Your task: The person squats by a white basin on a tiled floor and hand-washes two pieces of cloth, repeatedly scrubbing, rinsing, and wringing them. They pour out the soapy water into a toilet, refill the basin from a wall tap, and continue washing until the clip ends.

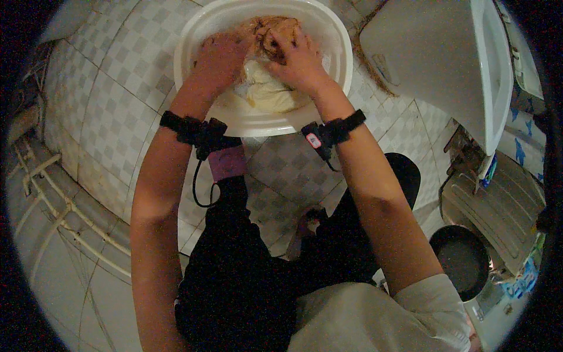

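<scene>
Both my hands reach into a white plastic basin (264, 125) at the top of the view. Wet orange-brown cloth (277, 33) with dark markings lies in its far part, apparently in water. My right hand (301, 64) rests on this cloth with its fingers spread and bent; a fold lies under them, and whether it is gripped cannot be told. My left hand (224, 55) is at the cloth's left side, its fingers blurred and partly hidden. A pale yellow cloth (272, 92) lies bunched nearer to me, between and below my hands.
Pale tiled floor (123, 61) surrounds the basin. A white ceramic fixture (488, 75) stands at the right, with a dark round pan (459, 262) and a ribbed grey board (497, 211) below it. Cream pipes (70, 204) run along the left. My knees are near the basin.
</scene>
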Tool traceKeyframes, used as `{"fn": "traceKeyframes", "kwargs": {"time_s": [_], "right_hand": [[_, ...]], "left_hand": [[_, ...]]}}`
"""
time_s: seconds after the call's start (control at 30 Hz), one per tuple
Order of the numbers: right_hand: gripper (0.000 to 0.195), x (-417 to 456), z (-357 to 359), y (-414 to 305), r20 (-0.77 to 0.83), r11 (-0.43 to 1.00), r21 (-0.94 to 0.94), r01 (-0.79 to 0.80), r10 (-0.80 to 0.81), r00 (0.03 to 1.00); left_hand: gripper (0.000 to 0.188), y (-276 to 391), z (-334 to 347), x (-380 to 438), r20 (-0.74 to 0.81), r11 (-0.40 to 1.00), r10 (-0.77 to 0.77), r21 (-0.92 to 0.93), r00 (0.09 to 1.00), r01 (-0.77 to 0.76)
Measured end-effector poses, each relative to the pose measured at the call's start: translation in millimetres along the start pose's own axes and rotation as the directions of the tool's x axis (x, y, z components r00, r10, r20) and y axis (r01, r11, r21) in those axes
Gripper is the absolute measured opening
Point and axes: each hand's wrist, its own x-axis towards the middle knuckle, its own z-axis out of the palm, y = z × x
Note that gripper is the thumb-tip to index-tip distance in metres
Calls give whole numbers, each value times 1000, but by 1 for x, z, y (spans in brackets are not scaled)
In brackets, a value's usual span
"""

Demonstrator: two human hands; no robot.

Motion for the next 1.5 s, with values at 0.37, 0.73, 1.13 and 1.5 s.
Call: {"fn": "traceKeyframes", "kwargs": {"time_s": [0.37, 0.73, 1.13, 1.5], "right_hand": [[56, 26, -61, 5, 30, 979, 170, 109, -115, 993], [57, 12, -90, -58, -45, 506, 861, 43, -7, 999], [37, -9, -6, 4, 317, 970, 8, -244, 229, 920], [37, 0, -142, -35, 153, 202, 967, -158, 41, 987]], "left_hand": [[64, 10, -17, 19, -179, 960, 67, -257, 982, -112], [61, 34, -104, 28, 110, 812, -170, -548, 979, 203], [29, -11, -144, 0, -251, 454, -626, -887, 739, 83], [53, 12, -139, -1, 5, 425, -219, -900, 976, 100]]}}
